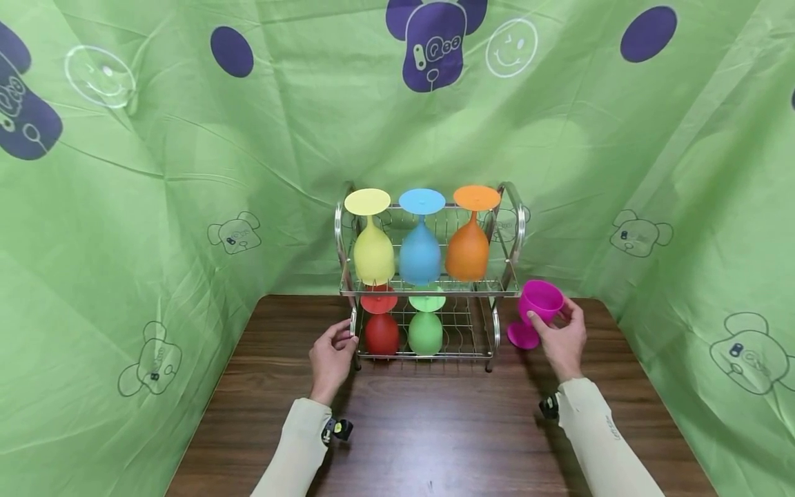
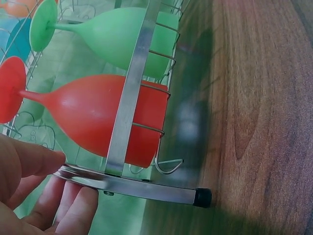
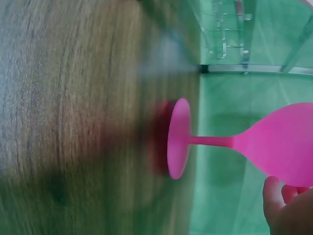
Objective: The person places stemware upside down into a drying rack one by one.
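Note:
My right hand (image 1: pixel 562 338) grips a magenta plastic goblet (image 1: pixel 542 301) by the side of its bowl, to the right of the rack. The goblet is upright with its mouth up. In the right wrist view its round foot (image 3: pixel 179 139) is close over the tabletop, with a shadow beside it. My left hand (image 1: pixel 332 359) pinches the left side frame of a two-tier metal dish rack (image 1: pixel 428 293), thumb on one side and fingers on the other. Next to that hand, a red goblet (image 2: pixel 98 110) stands upside down on the lower tier, beside a green goblet (image 2: pixel 112 36).
Upside down on the upper tier are a yellow goblet (image 1: pixel 374 255), a blue goblet (image 1: pixel 420 255) and an orange goblet (image 1: pixel 468 252). The rack stands toward the back of a dark wooden table (image 1: pixel 428 428). Green printed cloth (image 1: pixel 298 124) hangs behind and at both sides.

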### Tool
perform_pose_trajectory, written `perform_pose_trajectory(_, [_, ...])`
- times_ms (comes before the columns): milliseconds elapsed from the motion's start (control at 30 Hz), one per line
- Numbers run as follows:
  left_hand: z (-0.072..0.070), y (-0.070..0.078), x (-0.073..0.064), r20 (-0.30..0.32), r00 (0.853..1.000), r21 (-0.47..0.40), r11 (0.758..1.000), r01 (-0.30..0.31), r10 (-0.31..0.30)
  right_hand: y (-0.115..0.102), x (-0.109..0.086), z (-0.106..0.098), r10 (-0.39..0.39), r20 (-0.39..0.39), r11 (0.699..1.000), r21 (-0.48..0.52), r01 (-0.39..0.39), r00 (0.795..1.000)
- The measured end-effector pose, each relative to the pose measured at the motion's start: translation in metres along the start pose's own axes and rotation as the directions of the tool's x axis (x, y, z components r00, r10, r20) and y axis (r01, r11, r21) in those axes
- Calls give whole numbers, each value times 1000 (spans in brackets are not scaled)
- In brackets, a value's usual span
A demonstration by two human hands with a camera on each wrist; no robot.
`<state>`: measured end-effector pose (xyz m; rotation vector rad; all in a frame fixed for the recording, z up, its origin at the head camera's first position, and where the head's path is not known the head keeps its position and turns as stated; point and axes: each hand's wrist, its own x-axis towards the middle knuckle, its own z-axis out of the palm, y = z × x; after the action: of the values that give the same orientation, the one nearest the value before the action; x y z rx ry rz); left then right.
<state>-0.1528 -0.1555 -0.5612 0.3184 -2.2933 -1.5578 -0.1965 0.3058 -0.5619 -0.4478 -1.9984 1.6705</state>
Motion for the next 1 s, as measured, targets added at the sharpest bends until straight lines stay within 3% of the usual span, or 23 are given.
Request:
perform_pose_trajectory(267, [0, 4, -2, 19, 1000, 13, 1000, -16, 16, -15, -21, -21, -8, -23, 999, -36, 7, 1000])
perform_pose_trajectory(600, [-10, 10, -8, 25, 999, 60, 997, -43, 42, -49, -50, -29, -146, 77, 988, -36, 149, 986])
perform_pose_trajectory(800, [-19, 22, -19, 69, 996, 109, 992, -67, 60, -76, -77, -27, -231, 173, 972, 0, 235, 957])
perform_pose_trajectory(1000, [-28, 44, -36, 121, 988, 84, 990, -111, 100, -97, -104, -25, -304, 296, 949, 14, 315, 905])
